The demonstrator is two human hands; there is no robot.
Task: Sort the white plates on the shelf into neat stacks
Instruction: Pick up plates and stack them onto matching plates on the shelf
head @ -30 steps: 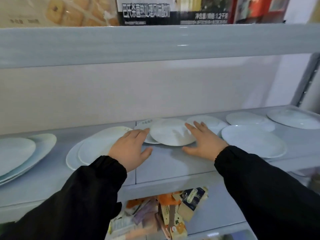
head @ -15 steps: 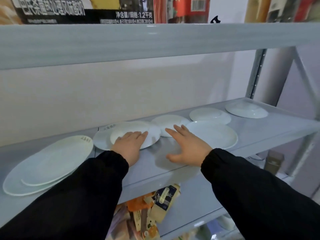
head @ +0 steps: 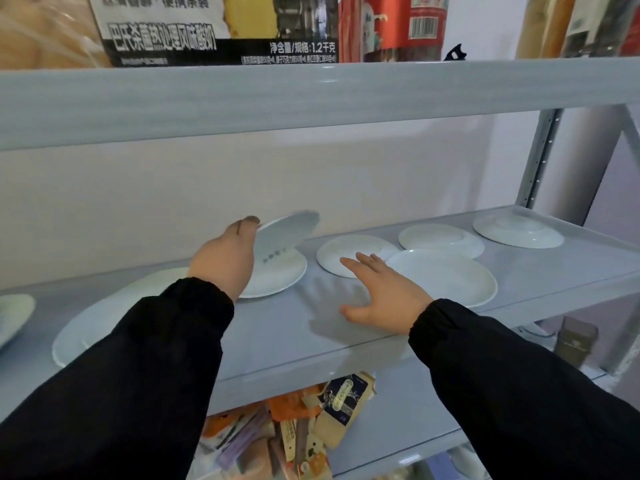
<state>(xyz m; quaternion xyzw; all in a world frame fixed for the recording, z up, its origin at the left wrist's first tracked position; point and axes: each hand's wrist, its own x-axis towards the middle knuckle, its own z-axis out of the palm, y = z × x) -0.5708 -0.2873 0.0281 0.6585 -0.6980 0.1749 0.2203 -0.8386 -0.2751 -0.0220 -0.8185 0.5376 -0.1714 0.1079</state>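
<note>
My left hand point(head: 225, 261) grips the left rim of a small white plate point(head: 287, 232) and holds it tilted up off the grey shelf point(head: 277, 334), its underside with a printed mark facing me. Under it lies another white plate point(head: 277, 275). My right hand point(head: 381, 292) hovers flat with spread fingers over the shelf, its fingertips over the near edge of a white plate point(head: 346, 252). A large plate point(head: 446, 275) lies right of that hand, with two more plates point(head: 440, 237) point(head: 516, 232) behind it. A big oval plate point(head: 90, 323) lies at the left, partly behind my sleeve.
The upper shelf beam point(head: 311, 98) hangs low over the plates, with printed cartons point(head: 221, 29) on top. A metal upright point(head: 540, 157) stands at the right. Snack packets point(head: 311, 424) fill the shelf below. Another plate edge point(head: 14, 317) shows at far left.
My left hand has lifted and tilted the small plate that it was resting on. My right hand has stayed spread over the shelf. The view has shifted slightly.
</note>
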